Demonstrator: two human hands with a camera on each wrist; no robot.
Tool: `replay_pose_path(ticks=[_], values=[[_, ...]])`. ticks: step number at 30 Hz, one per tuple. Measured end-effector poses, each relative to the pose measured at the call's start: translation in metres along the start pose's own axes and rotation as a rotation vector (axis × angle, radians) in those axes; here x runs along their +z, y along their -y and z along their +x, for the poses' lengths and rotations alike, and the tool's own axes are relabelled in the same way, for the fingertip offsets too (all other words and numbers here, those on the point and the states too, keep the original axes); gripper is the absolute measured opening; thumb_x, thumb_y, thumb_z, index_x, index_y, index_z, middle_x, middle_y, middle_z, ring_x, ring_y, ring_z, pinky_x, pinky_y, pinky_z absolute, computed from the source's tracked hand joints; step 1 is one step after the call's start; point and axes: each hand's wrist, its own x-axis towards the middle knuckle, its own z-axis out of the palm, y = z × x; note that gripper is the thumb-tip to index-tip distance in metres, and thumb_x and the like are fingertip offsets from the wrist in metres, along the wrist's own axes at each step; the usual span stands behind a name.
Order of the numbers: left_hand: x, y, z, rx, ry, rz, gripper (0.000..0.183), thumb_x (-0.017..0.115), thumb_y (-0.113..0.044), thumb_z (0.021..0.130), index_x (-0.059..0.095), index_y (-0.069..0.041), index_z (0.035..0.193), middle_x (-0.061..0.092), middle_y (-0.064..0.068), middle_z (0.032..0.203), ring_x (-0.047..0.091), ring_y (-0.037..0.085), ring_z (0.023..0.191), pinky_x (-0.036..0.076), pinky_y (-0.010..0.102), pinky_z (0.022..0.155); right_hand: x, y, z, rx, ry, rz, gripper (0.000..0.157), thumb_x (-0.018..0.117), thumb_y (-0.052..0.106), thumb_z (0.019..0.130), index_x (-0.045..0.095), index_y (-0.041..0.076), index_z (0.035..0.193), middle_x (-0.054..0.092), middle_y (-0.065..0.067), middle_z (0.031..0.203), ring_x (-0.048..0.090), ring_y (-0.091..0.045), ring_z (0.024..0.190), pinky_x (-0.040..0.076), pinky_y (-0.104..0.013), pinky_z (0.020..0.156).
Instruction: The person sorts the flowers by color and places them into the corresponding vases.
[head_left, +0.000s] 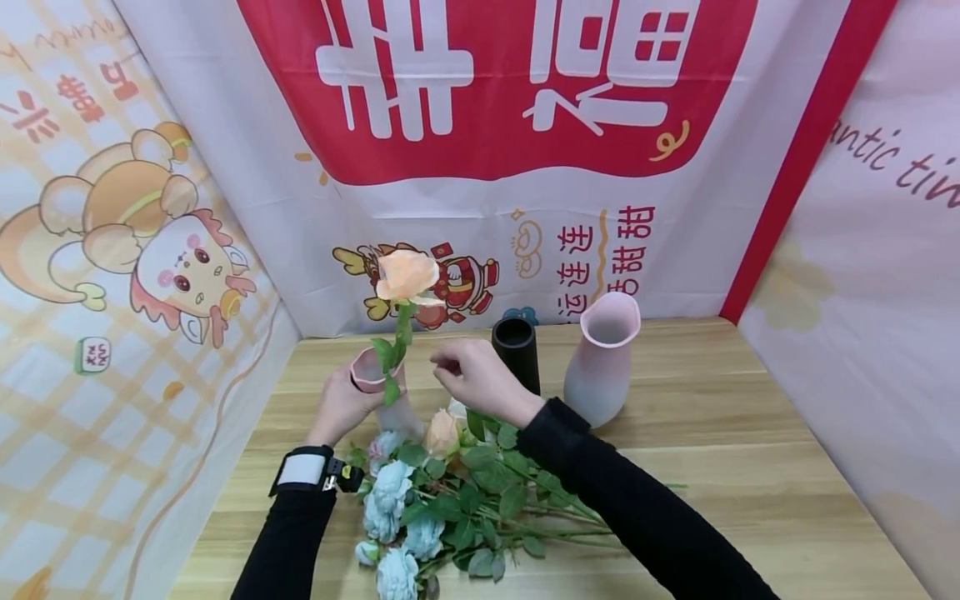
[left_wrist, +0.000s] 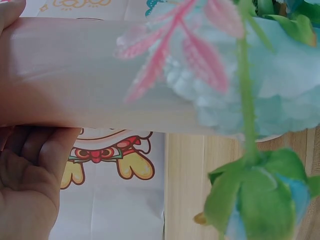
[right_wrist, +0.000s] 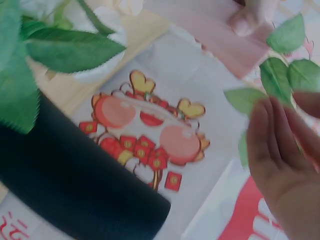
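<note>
My left hand (head_left: 348,404) grips a slim pink-and-white vase (head_left: 399,419) near its rim. A peach rose (head_left: 406,275) stands upright with its leafy stem at the vase's mouth. Just right of that stem is my right hand (head_left: 483,375), its fingers bent and apart from the rose in the head view. In the right wrist view, the fingertips (right_wrist: 260,112) overlap the rose's green leaves (right_wrist: 276,79), and no held thing shows between finger and thumb. The left wrist view shows the vase wall (left_wrist: 90,75) with my palm (left_wrist: 30,185) beside it.
Blue flowers (head_left: 390,492) and another peach rose (head_left: 442,433) lie with leafy stems (head_left: 525,500) in front of the hands. A black cylindrical vase (head_left: 516,354) and a larger pink-and-white vase (head_left: 603,367) stand behind the right forearm. Printed cloth (head_left: 255,242) encloses the wooden table (head_left: 750,467).
</note>
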Motion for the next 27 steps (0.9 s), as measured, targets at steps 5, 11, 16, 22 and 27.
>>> replay_pose_path(ticks=[5,11,16,22,27], values=[[-0.001,0.001,-0.001,0.019,-0.026,-0.018,0.069,0.093,-0.032,0.067,0.063,-0.005,0.123,0.067,0.017,0.106,0.063,0.030,0.095,0.050,0.045,0.080,-0.007,-0.006,-0.026,0.018,0.088,-0.007,0.012,0.065,0.007,0.094,0.074,0.007,0.103,0.069,0.002,0.086,0.062,-0.006,0.076,0.050,-0.024,0.071],[-0.002,0.002,-0.003,0.010,-0.004,-0.020,0.073,0.092,-0.037,0.067,0.062,-0.007,0.125,0.066,0.018,0.110,0.062,0.032,0.098,0.049,0.047,0.081,-0.022,-0.009,-0.069,0.097,0.040,0.020,0.011,0.069,0.012,0.093,0.074,0.010,0.102,0.068,0.005,0.088,0.062,-0.005,0.078,0.051,-0.027,0.072],[0.000,-0.001,-0.001,0.011,0.000,-0.016,0.073,0.092,-0.037,0.066,0.062,-0.006,0.125,0.066,0.018,0.109,0.062,0.032,0.098,0.049,0.048,0.082,-0.029,-0.020,-0.116,0.198,-0.055,0.001,0.007,0.071,0.012,0.092,0.075,0.014,0.097,0.068,0.009,0.087,0.061,-0.003,0.076,0.051,-0.027,0.070],[0.002,-0.004,-0.001,0.002,0.004,-0.012,0.074,0.092,-0.038,0.068,0.060,-0.005,0.127,0.066,0.018,0.108,0.063,0.032,0.097,0.049,0.047,0.081,-0.020,-0.038,-0.162,0.350,-0.078,-0.072,0.006,0.072,0.005,0.089,0.075,0.009,0.091,0.066,0.006,0.082,0.060,-0.004,0.072,0.052,-0.029,0.066],[0.001,-0.002,-0.003,-0.001,-0.004,-0.019,0.076,0.092,-0.038,0.068,0.060,-0.005,0.128,0.065,0.019,0.109,0.062,0.033,0.098,0.049,0.047,0.081,-0.011,-0.042,-0.183,0.417,-0.013,-0.153,0.004,0.073,0.003,0.087,0.074,0.006,0.090,0.066,0.004,0.080,0.060,-0.006,0.070,0.051,-0.027,0.063]])
